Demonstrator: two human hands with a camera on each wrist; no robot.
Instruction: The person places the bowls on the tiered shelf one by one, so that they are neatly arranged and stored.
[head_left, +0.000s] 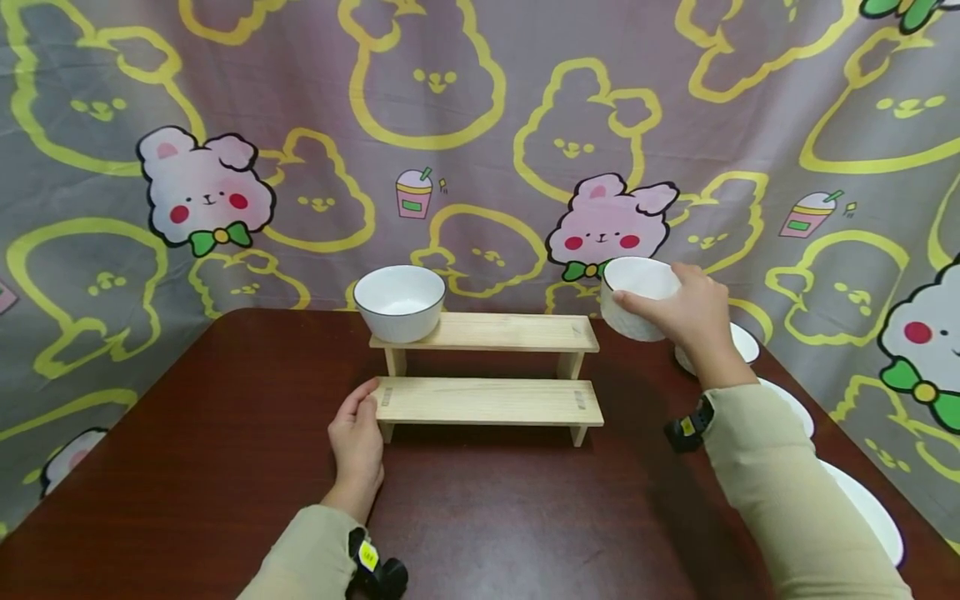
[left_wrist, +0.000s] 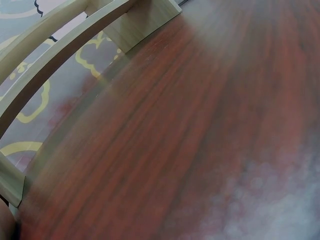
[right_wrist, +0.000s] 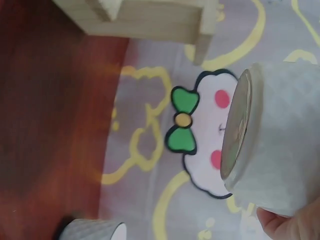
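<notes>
My right hand (head_left: 701,312) grips a white bowl (head_left: 633,323) by its rim, thumb at the near side, in the air right of a two-tier wooden stand (head_left: 487,400). The right wrist view shows the bowl's textured side (right_wrist: 285,135) and its base, slightly tilted. At the left end of the stand's lower tier, my left hand (head_left: 357,442) pinches the board's edge. Another white bowl (head_left: 401,304) with a dark rim rests upright on the upper tier's left end. Only a sliver of my left hand shows in the left wrist view's lower corner.
Along the table's right edge stand a white bowl (head_left: 742,342) and white dishes (head_left: 862,508), partly hidden behind my right arm. The dark red-brown table (head_left: 225,450) reaches back to a curtain (head_left: 315,108) with cartoon animals.
</notes>
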